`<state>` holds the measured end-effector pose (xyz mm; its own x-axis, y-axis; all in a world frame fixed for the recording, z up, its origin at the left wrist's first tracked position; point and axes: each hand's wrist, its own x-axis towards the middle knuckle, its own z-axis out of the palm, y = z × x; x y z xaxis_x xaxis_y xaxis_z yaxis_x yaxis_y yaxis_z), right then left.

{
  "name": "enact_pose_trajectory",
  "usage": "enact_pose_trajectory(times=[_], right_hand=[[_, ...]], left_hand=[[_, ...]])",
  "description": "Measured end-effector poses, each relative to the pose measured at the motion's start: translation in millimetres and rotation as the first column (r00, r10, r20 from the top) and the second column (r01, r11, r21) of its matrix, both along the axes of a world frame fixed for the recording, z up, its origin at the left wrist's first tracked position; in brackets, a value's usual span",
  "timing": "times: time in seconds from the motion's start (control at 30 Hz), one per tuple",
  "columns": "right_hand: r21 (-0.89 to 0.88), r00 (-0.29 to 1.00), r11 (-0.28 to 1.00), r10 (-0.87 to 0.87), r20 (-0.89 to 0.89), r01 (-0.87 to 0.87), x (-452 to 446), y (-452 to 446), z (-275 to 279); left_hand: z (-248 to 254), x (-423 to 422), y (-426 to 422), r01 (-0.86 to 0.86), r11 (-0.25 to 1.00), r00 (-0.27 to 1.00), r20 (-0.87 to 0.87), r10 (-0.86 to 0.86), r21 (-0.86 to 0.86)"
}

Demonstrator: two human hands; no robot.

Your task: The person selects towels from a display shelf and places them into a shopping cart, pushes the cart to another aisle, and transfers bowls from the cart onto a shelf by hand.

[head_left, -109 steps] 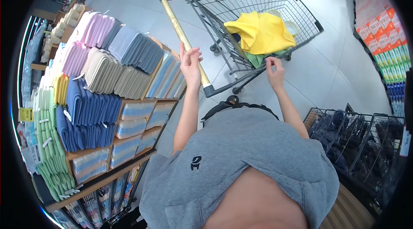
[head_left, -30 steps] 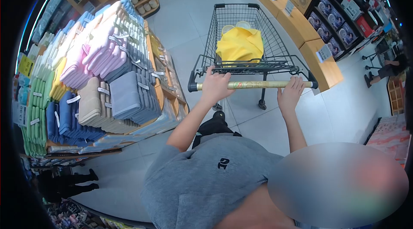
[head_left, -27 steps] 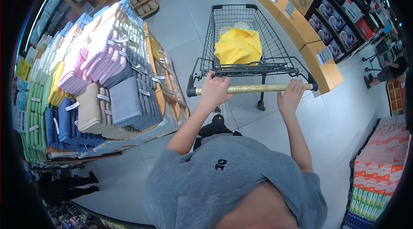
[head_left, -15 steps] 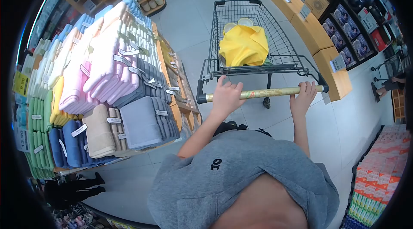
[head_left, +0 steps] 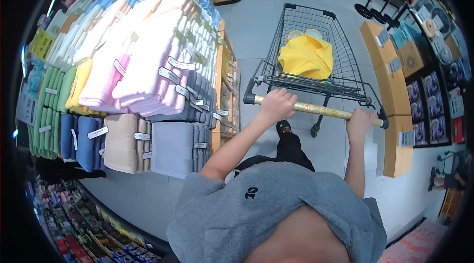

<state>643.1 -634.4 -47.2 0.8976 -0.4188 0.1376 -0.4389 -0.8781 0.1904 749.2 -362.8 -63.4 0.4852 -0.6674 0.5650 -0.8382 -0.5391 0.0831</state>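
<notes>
A dark wire shopping cart (head_left: 348, 55) stands in front of me, its gold handle bar (head_left: 323, 110) tilted down to the right. My left hand (head_left: 279, 104) is wrapped round the bar near its left end. Close to the other end, my right hand (head_left: 361, 124) grips the same bar. A bright yellow piece of cloth or bag (head_left: 306, 59) lies bunched inside the cart. Behind it show the tops of two pale round objects (head_left: 312, 33), their kind unclear.
On the left stands a display of stacked folded towels (head_left: 148, 55) in many colours. Wooden display blocks (head_left: 397, 137) line the right side, close to the cart. Black post bases (head_left: 364, 11) stand farther ahead. Another person's legs (head_left: 439, 181) show at far right. Grey tiled floor (head_left: 259, 31) runs ahead.
The cart and both hands have shifted right in view, and the cart has turned slightly. My left hand's fingers, partly lifted before, are now closed round the bar. One foot has come into view.
</notes>
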Motion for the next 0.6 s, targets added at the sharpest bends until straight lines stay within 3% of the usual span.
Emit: enact_pose_trajectory(times=[0.17,0.3,0.4,0.47,0.53,0.6], right_hand=[[0.174,0.934,0.929,0.345,-0.096,-0.325,90,-15,11],[0.454,0.761,0.682,0.648,-0.012,-0.573,167,1,27],[0.587,0.799,0.677,0.596,-0.082,-0.445,215,6,26],[0.504,0.811,0.705,0.585,-0.016,-0.499,237,1,13],[0.453,0.833,0.744,0.553,-0.004,-0.492,258,6,22],[0.456,0.828,0.745,0.56,-0.03,-0.487,279,5,21]], left_hand=[[2,67,-14,-0.085,0.996,0.996,-0.038,0.086,0.038],[0,116,-22,-0.138,0.988,0.99,-0.024,0.14,0.066],[6,148,-28,-0.191,0.979,0.981,-0.031,0.194,0.072],[5,163,-34,-0.266,0.962,0.955,-0.122,0.271,0.055],[4,172,-42,-0.348,0.934,0.937,-0.037,0.346,-0.082],[-2,171,-47,-0.444,0.894,0.892,-0.123,0.436,-0.051]])
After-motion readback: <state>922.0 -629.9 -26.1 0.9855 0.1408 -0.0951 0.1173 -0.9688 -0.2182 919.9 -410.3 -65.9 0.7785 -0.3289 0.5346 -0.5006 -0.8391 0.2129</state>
